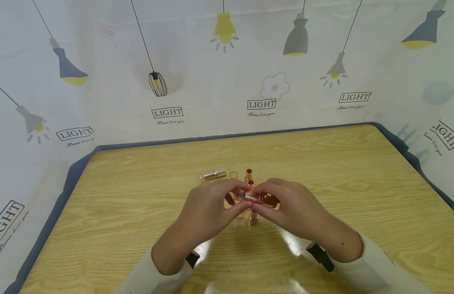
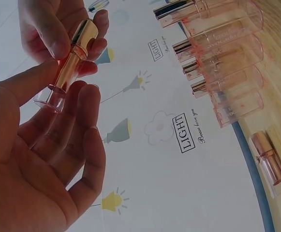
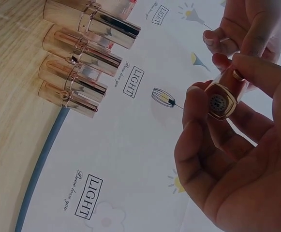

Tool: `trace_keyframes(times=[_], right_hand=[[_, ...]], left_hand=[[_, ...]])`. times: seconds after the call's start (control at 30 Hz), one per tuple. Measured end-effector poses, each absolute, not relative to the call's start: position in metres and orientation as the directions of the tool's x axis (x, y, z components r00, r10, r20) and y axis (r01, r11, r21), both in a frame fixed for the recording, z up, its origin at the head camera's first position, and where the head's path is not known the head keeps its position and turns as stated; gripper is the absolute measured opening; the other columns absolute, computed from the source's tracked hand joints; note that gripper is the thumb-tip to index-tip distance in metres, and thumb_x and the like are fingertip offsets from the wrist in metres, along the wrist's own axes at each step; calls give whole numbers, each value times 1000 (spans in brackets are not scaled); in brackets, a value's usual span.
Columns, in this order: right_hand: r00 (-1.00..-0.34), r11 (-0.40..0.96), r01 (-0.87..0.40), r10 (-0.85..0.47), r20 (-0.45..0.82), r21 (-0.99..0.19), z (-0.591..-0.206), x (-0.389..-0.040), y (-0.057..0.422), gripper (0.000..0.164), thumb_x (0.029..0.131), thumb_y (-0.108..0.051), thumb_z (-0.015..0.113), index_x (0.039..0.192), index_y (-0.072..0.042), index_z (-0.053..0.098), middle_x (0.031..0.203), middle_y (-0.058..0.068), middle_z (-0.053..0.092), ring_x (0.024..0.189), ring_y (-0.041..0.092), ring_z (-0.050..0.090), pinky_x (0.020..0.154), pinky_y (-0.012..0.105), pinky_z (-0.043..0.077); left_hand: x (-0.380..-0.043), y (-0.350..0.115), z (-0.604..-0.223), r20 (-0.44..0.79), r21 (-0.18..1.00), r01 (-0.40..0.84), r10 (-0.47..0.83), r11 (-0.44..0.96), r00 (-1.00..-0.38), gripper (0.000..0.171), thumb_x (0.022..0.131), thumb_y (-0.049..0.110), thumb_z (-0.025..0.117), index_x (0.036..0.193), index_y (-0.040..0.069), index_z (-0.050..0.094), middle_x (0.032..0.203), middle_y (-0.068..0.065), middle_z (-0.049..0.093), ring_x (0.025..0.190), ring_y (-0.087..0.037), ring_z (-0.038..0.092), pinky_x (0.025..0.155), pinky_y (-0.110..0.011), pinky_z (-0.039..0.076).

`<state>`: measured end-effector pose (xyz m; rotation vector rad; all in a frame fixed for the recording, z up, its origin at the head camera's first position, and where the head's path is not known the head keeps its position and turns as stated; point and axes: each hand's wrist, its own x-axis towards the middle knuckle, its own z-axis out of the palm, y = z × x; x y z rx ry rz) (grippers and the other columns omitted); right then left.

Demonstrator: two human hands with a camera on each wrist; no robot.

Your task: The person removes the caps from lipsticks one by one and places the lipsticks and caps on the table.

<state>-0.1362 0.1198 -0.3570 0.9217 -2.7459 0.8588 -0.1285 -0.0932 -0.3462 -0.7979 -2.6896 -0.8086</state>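
A pale cloth backdrop (image 1: 197, 65), printed with hanging lamps, walls off the smooth, wood-grained surface (image 1: 131, 212). Above it, the left hand's grip (image 1: 208, 208) pinches the clear end of a lipstick (image 1: 252, 197) while the right hand's grip (image 1: 293, 204) clasps its gold base; taking opposite ends probably steadies so slim a tube. This lipstick is raised between both hands, near the middle. The standing lipsticks (image 1: 248, 174) form a row, likely so each stays reachable; their bodies are shiny metal, two showing dark red tips. Transparent, box-shaped caps (image 2: 241, 107) line up beside them. A capped tube (image 1: 213, 175) lies on its side, apart from the row.
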Motion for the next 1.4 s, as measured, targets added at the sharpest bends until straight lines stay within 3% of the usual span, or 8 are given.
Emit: trace_keyframes(times=[0.4,0.87,1.4], right_hand=[[-793,625,-602,-542,280,-497,-358,-138,121,24,87,-24,79,110,-18,74,96,-10,71,82,1,65,70,19,55],[-792,649,-607,-546,274,-460,-357,-137,121,29,87,-20,78,115,-15,73,101,-8,72,85,8,68,74,24,57],[-808,666,-584,-535,248,-464,-356,-135,122,29,88,-17,73,116,-14,72,98,-9,69,84,4,63,73,24,55]], left_hand=[[-128,-93,-346,359,451,570,445,687,-821,26,86,33,79,109,22,74,88,12,73,72,0,66,60,-15,48],[-129,-93,-346,358,463,564,437,684,-825,26,87,34,78,109,22,73,90,11,75,72,0,67,56,-14,45],[-129,-91,-348,352,472,565,444,677,-824,26,87,32,79,109,21,73,88,12,75,72,1,67,59,-14,46]])
